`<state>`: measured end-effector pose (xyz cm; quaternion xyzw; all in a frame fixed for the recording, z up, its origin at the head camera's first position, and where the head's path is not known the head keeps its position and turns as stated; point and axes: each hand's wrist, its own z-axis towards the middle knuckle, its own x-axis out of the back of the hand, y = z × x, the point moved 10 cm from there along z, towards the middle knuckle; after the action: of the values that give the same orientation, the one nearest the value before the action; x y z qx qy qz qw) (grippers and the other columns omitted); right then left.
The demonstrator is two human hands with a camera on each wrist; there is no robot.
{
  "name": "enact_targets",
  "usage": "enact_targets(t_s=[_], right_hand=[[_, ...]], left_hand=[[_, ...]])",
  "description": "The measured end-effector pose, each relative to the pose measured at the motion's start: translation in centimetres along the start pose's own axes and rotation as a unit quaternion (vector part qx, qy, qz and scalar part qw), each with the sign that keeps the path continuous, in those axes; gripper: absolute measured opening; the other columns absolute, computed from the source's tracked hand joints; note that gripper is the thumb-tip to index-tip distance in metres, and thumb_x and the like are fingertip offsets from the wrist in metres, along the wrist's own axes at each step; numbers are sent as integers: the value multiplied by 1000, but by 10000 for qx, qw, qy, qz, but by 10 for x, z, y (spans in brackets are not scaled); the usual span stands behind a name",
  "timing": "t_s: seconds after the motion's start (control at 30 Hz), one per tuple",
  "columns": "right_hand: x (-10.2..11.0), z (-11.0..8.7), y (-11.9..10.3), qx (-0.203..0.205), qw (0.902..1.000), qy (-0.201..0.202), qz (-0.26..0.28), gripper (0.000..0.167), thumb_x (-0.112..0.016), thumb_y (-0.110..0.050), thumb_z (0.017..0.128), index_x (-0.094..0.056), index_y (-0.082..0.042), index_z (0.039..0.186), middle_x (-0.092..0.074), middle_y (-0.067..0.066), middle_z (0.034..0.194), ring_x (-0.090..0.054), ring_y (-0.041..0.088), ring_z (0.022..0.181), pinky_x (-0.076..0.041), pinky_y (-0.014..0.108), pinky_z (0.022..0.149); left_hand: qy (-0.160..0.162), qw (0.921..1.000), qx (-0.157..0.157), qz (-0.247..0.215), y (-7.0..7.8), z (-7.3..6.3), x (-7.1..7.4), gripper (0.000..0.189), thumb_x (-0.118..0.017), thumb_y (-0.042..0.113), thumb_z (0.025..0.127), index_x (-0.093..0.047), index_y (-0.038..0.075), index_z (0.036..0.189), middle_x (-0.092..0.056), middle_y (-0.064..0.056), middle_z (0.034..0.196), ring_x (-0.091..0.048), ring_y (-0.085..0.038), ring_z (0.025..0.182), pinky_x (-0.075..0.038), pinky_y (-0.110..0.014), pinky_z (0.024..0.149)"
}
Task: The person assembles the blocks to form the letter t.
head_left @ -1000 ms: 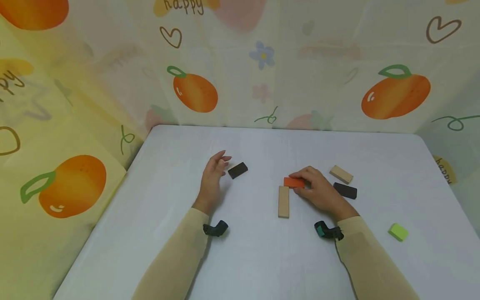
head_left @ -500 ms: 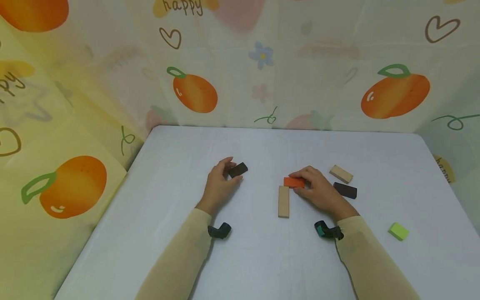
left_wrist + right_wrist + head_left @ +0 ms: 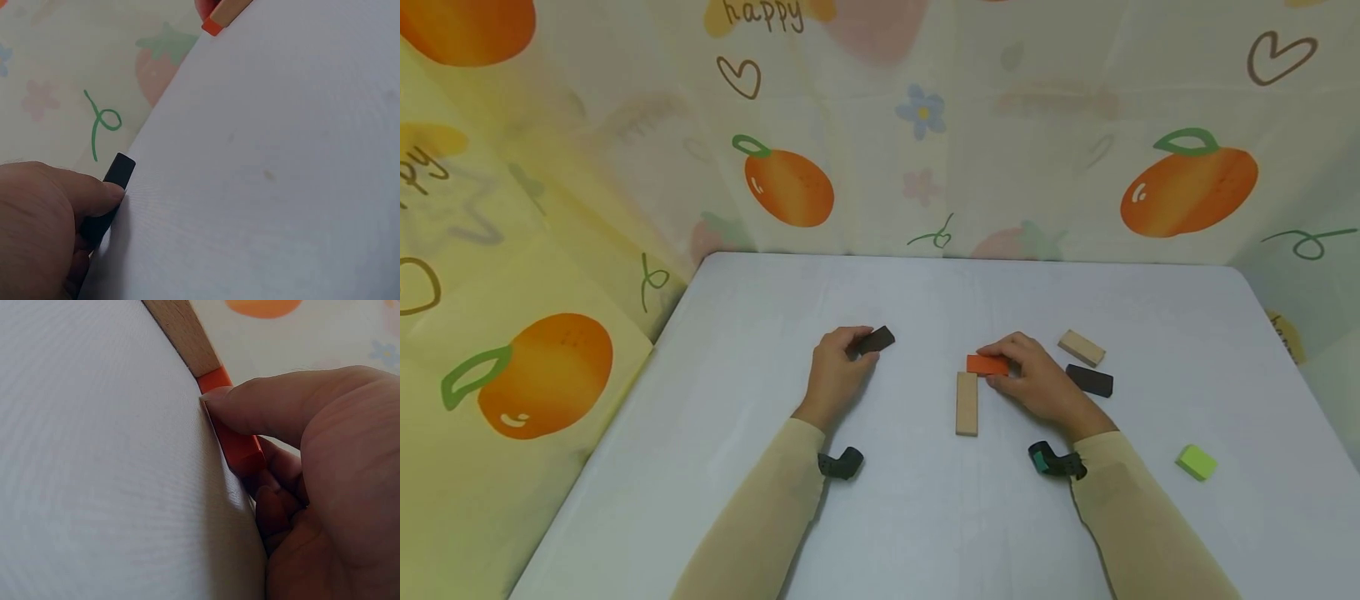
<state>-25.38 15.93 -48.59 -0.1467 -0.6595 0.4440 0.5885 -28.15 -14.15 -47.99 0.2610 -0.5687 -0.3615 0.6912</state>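
My left hand pinches a black block between thumb and fingers at the left of the table. In the left wrist view the thumb presses along the side of that black block, and the other fingers are mostly hidden behind it. Right of centre, my right hand grips an orange block, thumb on the near side. The orange block lies crosswise at the far end of a plain wooden block. The right wrist view shows the orange block against the end of the wooden block.
Behind the right hand lie a second plain wooden block and a second black block. A light green block sits right of the right forearm. The white table meets a fruit-printed cloth at its back edge.
My left hand has come down and right to the black block, its fingers closing from spread to a pinch on it. The right hand and the orange block have stayed in place.
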Motion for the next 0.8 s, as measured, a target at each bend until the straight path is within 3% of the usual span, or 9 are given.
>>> enact_targets(t_s=[0.43,0.63,0.8], right_hand=[[0,0,0,-17,10000,-14,10,39,-77,-6,102,-72,-5,140,-63,12,128,-56,33,122,-44,55,107],[0,0,0,-29,10000,-24,13,39,-78,-6,102,-72,-5,141,-63,11,129,-56,33,123,-44,56,109],[1,0,0,8,10000,9,21,39,-78,-6,102,-72,-5,140,-63,11,129,-56,33,123,-44,57,109]], left_hand=[[4,10000,15,44,-3,-1,-1,36,-82,6,94,-78,3,130,-72,-12,129,-61,-33,125,-50,-48,108],[21,9995,-138,-280,-2,-3,-1,35,-83,6,95,-79,5,130,-72,-9,129,-60,-30,127,-50,-45,109],[-145,9975,-300,-617,10,-6,-5,36,-84,2,94,-79,5,130,-73,-7,129,-61,-28,126,-51,-45,107]])
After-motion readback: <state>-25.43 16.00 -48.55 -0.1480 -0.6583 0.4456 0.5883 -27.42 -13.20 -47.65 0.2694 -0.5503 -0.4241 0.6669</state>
